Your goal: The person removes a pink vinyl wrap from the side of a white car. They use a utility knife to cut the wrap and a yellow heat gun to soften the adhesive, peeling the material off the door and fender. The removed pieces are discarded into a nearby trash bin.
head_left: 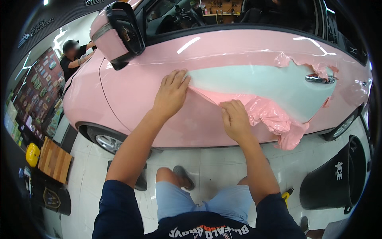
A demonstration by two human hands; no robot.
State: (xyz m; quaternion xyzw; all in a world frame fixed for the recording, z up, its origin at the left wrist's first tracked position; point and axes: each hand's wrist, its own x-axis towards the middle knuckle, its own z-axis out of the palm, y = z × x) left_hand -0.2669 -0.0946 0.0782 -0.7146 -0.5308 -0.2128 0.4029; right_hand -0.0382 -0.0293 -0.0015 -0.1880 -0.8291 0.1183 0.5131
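Observation:
Pink vinyl film [266, 113] is partly peeled from the side door of a pink car [139, 95]. A pale mint-green door surface [254, 81] shows where the film is off. The loosened film hangs in crumpled folds along the lower edge of that patch. My left hand [172, 93] lies on the door at the patch's narrow left tip, fingers stretched out. My right hand [236, 119] is closed on the loose film's edge, its fingers curled over. Torn film scraps surround the chrome door handle [319, 79].
The side mirror [123, 38] juts out at upper left. A person [73, 59] leans by the car's front. A black bin [332, 179] stands at lower right, near a yellow tool [286, 196] on the tiled floor. A wooden board [55, 160] is at the left.

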